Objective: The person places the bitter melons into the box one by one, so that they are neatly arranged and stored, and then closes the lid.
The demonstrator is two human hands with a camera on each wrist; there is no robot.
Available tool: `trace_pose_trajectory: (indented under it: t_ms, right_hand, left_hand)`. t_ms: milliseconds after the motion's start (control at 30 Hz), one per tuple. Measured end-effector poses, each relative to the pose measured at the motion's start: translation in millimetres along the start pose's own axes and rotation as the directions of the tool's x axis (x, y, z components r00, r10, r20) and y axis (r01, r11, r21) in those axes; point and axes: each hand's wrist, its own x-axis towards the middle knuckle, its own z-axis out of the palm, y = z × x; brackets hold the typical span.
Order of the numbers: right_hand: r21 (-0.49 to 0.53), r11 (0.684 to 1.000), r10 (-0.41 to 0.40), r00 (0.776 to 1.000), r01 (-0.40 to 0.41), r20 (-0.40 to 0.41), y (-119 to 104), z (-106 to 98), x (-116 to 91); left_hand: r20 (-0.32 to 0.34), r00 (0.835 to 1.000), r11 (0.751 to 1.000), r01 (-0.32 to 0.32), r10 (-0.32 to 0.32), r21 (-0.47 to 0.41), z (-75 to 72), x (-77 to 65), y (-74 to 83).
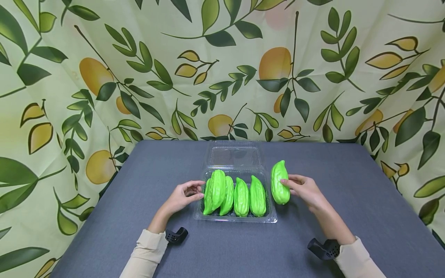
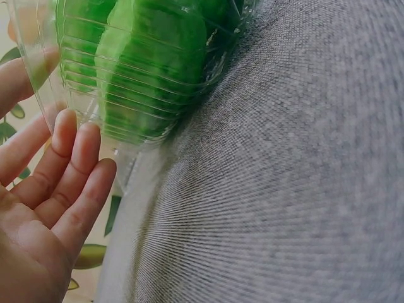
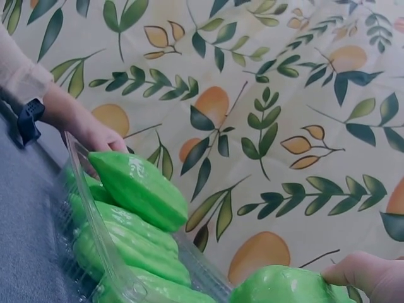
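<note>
My right hand [image 1: 306,190] pinches a bright green bitter melon [image 1: 279,183] between thumb and fingers, tilted just beyond the right wall of a clear plastic clamshell container [image 1: 236,218]. In the right wrist view, the held bitter melon [image 3: 284,287] shows at the bottom edge with a finger on it. Inside the container lie several more bitter melons [image 1: 241,197]; one bitter melon [image 1: 218,188] rests on top of others at the left side. At the container's left wall is my left hand [image 1: 184,196], its thumb and fingertips touching the plastic with the fingers spread apart.
The container's clear lid [image 1: 234,155] is folded back behind it. A grey cloth-covered table [image 1: 229,251] carries everything, and a leaf-and-fruit patterned curtain [image 1: 226,77] hangs along its back and sides. Black wrist cameras [image 1: 325,249] are strapped on both wrists.
</note>
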Motion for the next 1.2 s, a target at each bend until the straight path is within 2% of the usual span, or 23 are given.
trace_pose_trajectory:
  t_ms: [633,1200]
  right_hand:
    - [0.012,1.0,-0.02,0.998,0.019,0.053,-5,14,-7]
    - [0.035,0.999,-0.032,0.998,0.03,0.058,-11,24,-14]
  left_hand:
    - [-0.002,1.0,1.0,-0.014,0.014,-0.003,0.8,-0.2,1.2]
    - [-0.025,1.0,1.0,0.007,-0.007,0.012,16.3,3.3,4.2]
